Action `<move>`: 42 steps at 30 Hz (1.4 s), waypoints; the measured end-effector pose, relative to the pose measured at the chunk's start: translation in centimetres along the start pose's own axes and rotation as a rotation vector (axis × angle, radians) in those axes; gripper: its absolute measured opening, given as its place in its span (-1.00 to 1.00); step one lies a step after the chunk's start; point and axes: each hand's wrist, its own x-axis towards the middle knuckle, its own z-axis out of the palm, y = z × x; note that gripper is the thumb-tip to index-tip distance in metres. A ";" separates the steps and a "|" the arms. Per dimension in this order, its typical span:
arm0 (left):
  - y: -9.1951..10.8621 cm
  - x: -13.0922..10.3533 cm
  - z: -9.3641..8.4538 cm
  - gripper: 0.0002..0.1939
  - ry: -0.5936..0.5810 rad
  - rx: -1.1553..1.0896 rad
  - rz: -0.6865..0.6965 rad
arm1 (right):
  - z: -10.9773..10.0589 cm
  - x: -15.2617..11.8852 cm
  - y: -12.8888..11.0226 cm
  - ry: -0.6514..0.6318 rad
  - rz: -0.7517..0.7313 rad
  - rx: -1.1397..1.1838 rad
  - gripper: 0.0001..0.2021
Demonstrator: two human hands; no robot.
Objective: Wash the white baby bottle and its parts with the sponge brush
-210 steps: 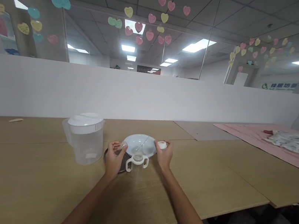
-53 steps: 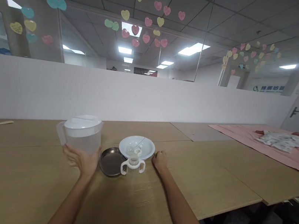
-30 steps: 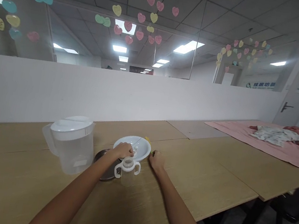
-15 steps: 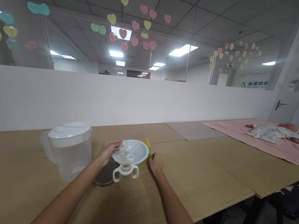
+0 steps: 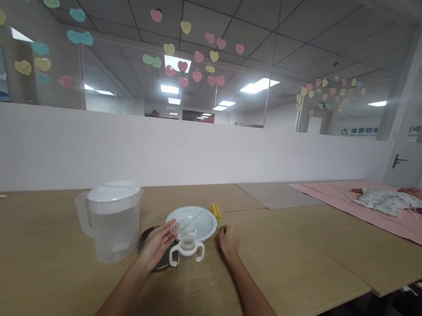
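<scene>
My left hand (image 5: 157, 242) holds a small clear round cap-like piece (image 5: 174, 227) over the near left rim of a white bowl (image 5: 207, 221). Its round face is turned toward me. My right hand (image 5: 229, 240) is closed round the thin green handle of a brush with a yellow head (image 5: 215, 211), just right of the bowl. In front of the bowl stands a baby bottle (image 5: 187, 252) with two white side handles and an uncapped neck. Inside the bowl sits a small white ring-like part (image 5: 191, 231). A dark round metal tray (image 5: 143, 240) lies partly hidden beneath my left hand.
A clear lidded plastic pitcher (image 5: 115, 228) stands to the left. On the far right a baby doll (image 5: 382, 201) lies on a pink cloth (image 5: 320, 195). A white wall (image 5: 196, 150) with glass above runs behind the wooden table (image 5: 280, 253).
My left hand has drawn nearer and turned the clear piece so its round face shows. My right hand still grips the brush beside the bowl. The whole view has shifted slightly.
</scene>
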 end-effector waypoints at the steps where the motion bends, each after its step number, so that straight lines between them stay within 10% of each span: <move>1: -0.3 -0.1 -0.2 -0.83 -0.003 -0.002 -0.003 | 0.0 0.0 0.0 0.016 0.009 0.013 -0.70; 8: -1.0 -0.2 -1.6 -0.75 -0.033 -0.004 0.009 | -0.5 0.0 -0.2 0.162 0.030 0.109 -0.64; 26: -1.6 0.0 -1.5 -0.64 0.039 0.351 0.286 | -1.8 -2.7 -2.5 0.301 -0.739 0.094 -0.39; 42: -0.6 -0.7 -0.7 -0.83 0.054 0.139 0.235 | -3.2 -2.8 -3.1 0.186 -0.417 0.121 -0.64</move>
